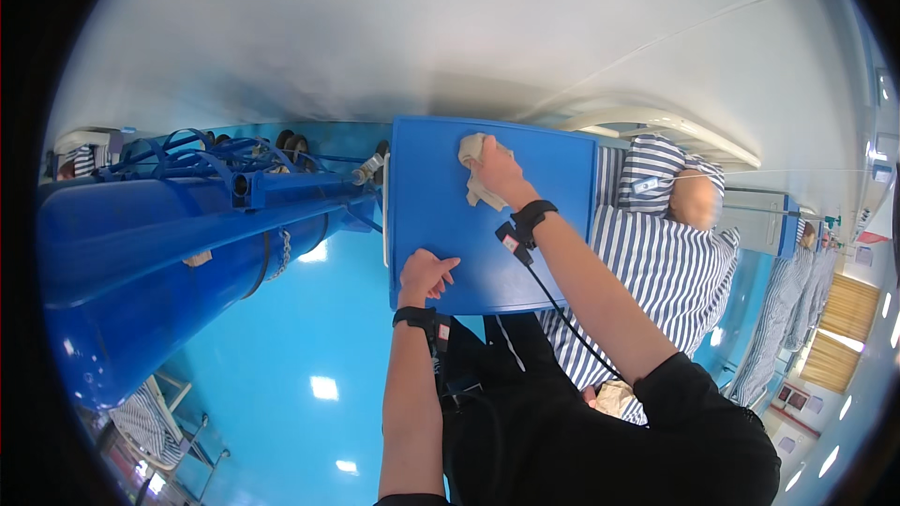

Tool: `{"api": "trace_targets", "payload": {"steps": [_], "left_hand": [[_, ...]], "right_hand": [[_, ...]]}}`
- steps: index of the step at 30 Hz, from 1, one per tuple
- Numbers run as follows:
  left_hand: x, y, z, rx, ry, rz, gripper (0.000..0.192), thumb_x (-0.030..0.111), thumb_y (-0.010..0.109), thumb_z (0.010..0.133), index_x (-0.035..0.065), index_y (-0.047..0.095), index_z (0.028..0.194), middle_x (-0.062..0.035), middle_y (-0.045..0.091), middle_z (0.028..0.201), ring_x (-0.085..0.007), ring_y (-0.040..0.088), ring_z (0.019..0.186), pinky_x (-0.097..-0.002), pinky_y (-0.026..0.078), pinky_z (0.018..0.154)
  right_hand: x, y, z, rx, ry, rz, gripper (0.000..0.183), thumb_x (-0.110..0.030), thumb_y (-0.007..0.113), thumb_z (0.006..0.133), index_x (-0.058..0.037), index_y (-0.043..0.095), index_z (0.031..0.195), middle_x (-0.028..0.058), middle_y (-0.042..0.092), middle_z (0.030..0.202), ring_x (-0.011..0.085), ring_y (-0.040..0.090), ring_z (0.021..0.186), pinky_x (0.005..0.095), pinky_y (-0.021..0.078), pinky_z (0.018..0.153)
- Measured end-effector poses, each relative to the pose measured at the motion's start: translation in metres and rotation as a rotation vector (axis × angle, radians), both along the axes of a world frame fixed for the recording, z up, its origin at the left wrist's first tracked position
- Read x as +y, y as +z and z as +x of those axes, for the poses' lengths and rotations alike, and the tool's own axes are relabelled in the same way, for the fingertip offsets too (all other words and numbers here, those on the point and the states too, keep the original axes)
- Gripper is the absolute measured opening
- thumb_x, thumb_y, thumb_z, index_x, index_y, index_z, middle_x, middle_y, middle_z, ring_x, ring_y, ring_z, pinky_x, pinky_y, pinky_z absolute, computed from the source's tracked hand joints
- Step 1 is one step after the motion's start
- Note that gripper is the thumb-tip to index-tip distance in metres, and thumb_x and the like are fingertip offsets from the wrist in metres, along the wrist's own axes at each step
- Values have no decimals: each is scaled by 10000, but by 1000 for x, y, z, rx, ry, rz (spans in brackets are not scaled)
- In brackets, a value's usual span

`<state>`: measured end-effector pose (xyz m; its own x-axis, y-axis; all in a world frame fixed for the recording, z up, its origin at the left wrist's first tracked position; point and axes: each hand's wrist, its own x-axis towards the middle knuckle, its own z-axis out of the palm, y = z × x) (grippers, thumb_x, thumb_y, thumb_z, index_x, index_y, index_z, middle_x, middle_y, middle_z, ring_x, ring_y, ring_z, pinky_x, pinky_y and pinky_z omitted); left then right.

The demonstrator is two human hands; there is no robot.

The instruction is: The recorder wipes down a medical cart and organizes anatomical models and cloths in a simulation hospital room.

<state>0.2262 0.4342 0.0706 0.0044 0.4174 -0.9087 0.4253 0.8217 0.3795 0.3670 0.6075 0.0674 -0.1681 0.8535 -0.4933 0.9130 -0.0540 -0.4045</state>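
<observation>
My right hand presses a crumpled beige cloth onto the far middle of a blue bedside cabinet top with a raised rim. The cloth bunches under my fingers, and part of it trails towards me. My left hand is over the near left corner of the same top, thumb out and fingers loosely curled, with nothing in it. Whether its fingertips touch the surface is unclear. Black straps with small modules circle both wrists, and a cable runs from the right one along my forearm.
Left stand large blue gas cylinders on a wheeled frame, with a chain. A bed at right holds a lying figure, possibly a mannequin, under a striped quilt, beside a striped pillow. A pale wall rises behind.
</observation>
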Motion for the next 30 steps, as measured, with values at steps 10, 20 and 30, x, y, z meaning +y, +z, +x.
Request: {"api": "trace_targets", "payload": {"steps": [10,20,30], "left_hand": [[-6,-10,-3,-84,24,44,409,406,627,756,8,662,669,-88,602,548,-178,560,395,-275,450,376],[-25,-28,-10,-235,189,153,422,353,549,806,-18,595,608,-101,573,522,-210,578,413,-290,460,373],[-37,-17,-31,-77,279,233,486,392,523,831,-25,559,583,-106,547,480,-223,578,405,-301,460,363]], "right_hand": [[-121,4,2,-66,152,-60,448,-285,542,822,-26,337,1125,231,547,1024,401,561,933,451,473,750],[-225,7,18,-56,167,-3,413,-229,549,802,-29,353,1106,215,541,1024,405,551,926,462,473,741],[-243,-9,25,1,182,92,410,-208,594,755,-17,379,1048,226,559,946,402,554,867,462,456,717]]}}
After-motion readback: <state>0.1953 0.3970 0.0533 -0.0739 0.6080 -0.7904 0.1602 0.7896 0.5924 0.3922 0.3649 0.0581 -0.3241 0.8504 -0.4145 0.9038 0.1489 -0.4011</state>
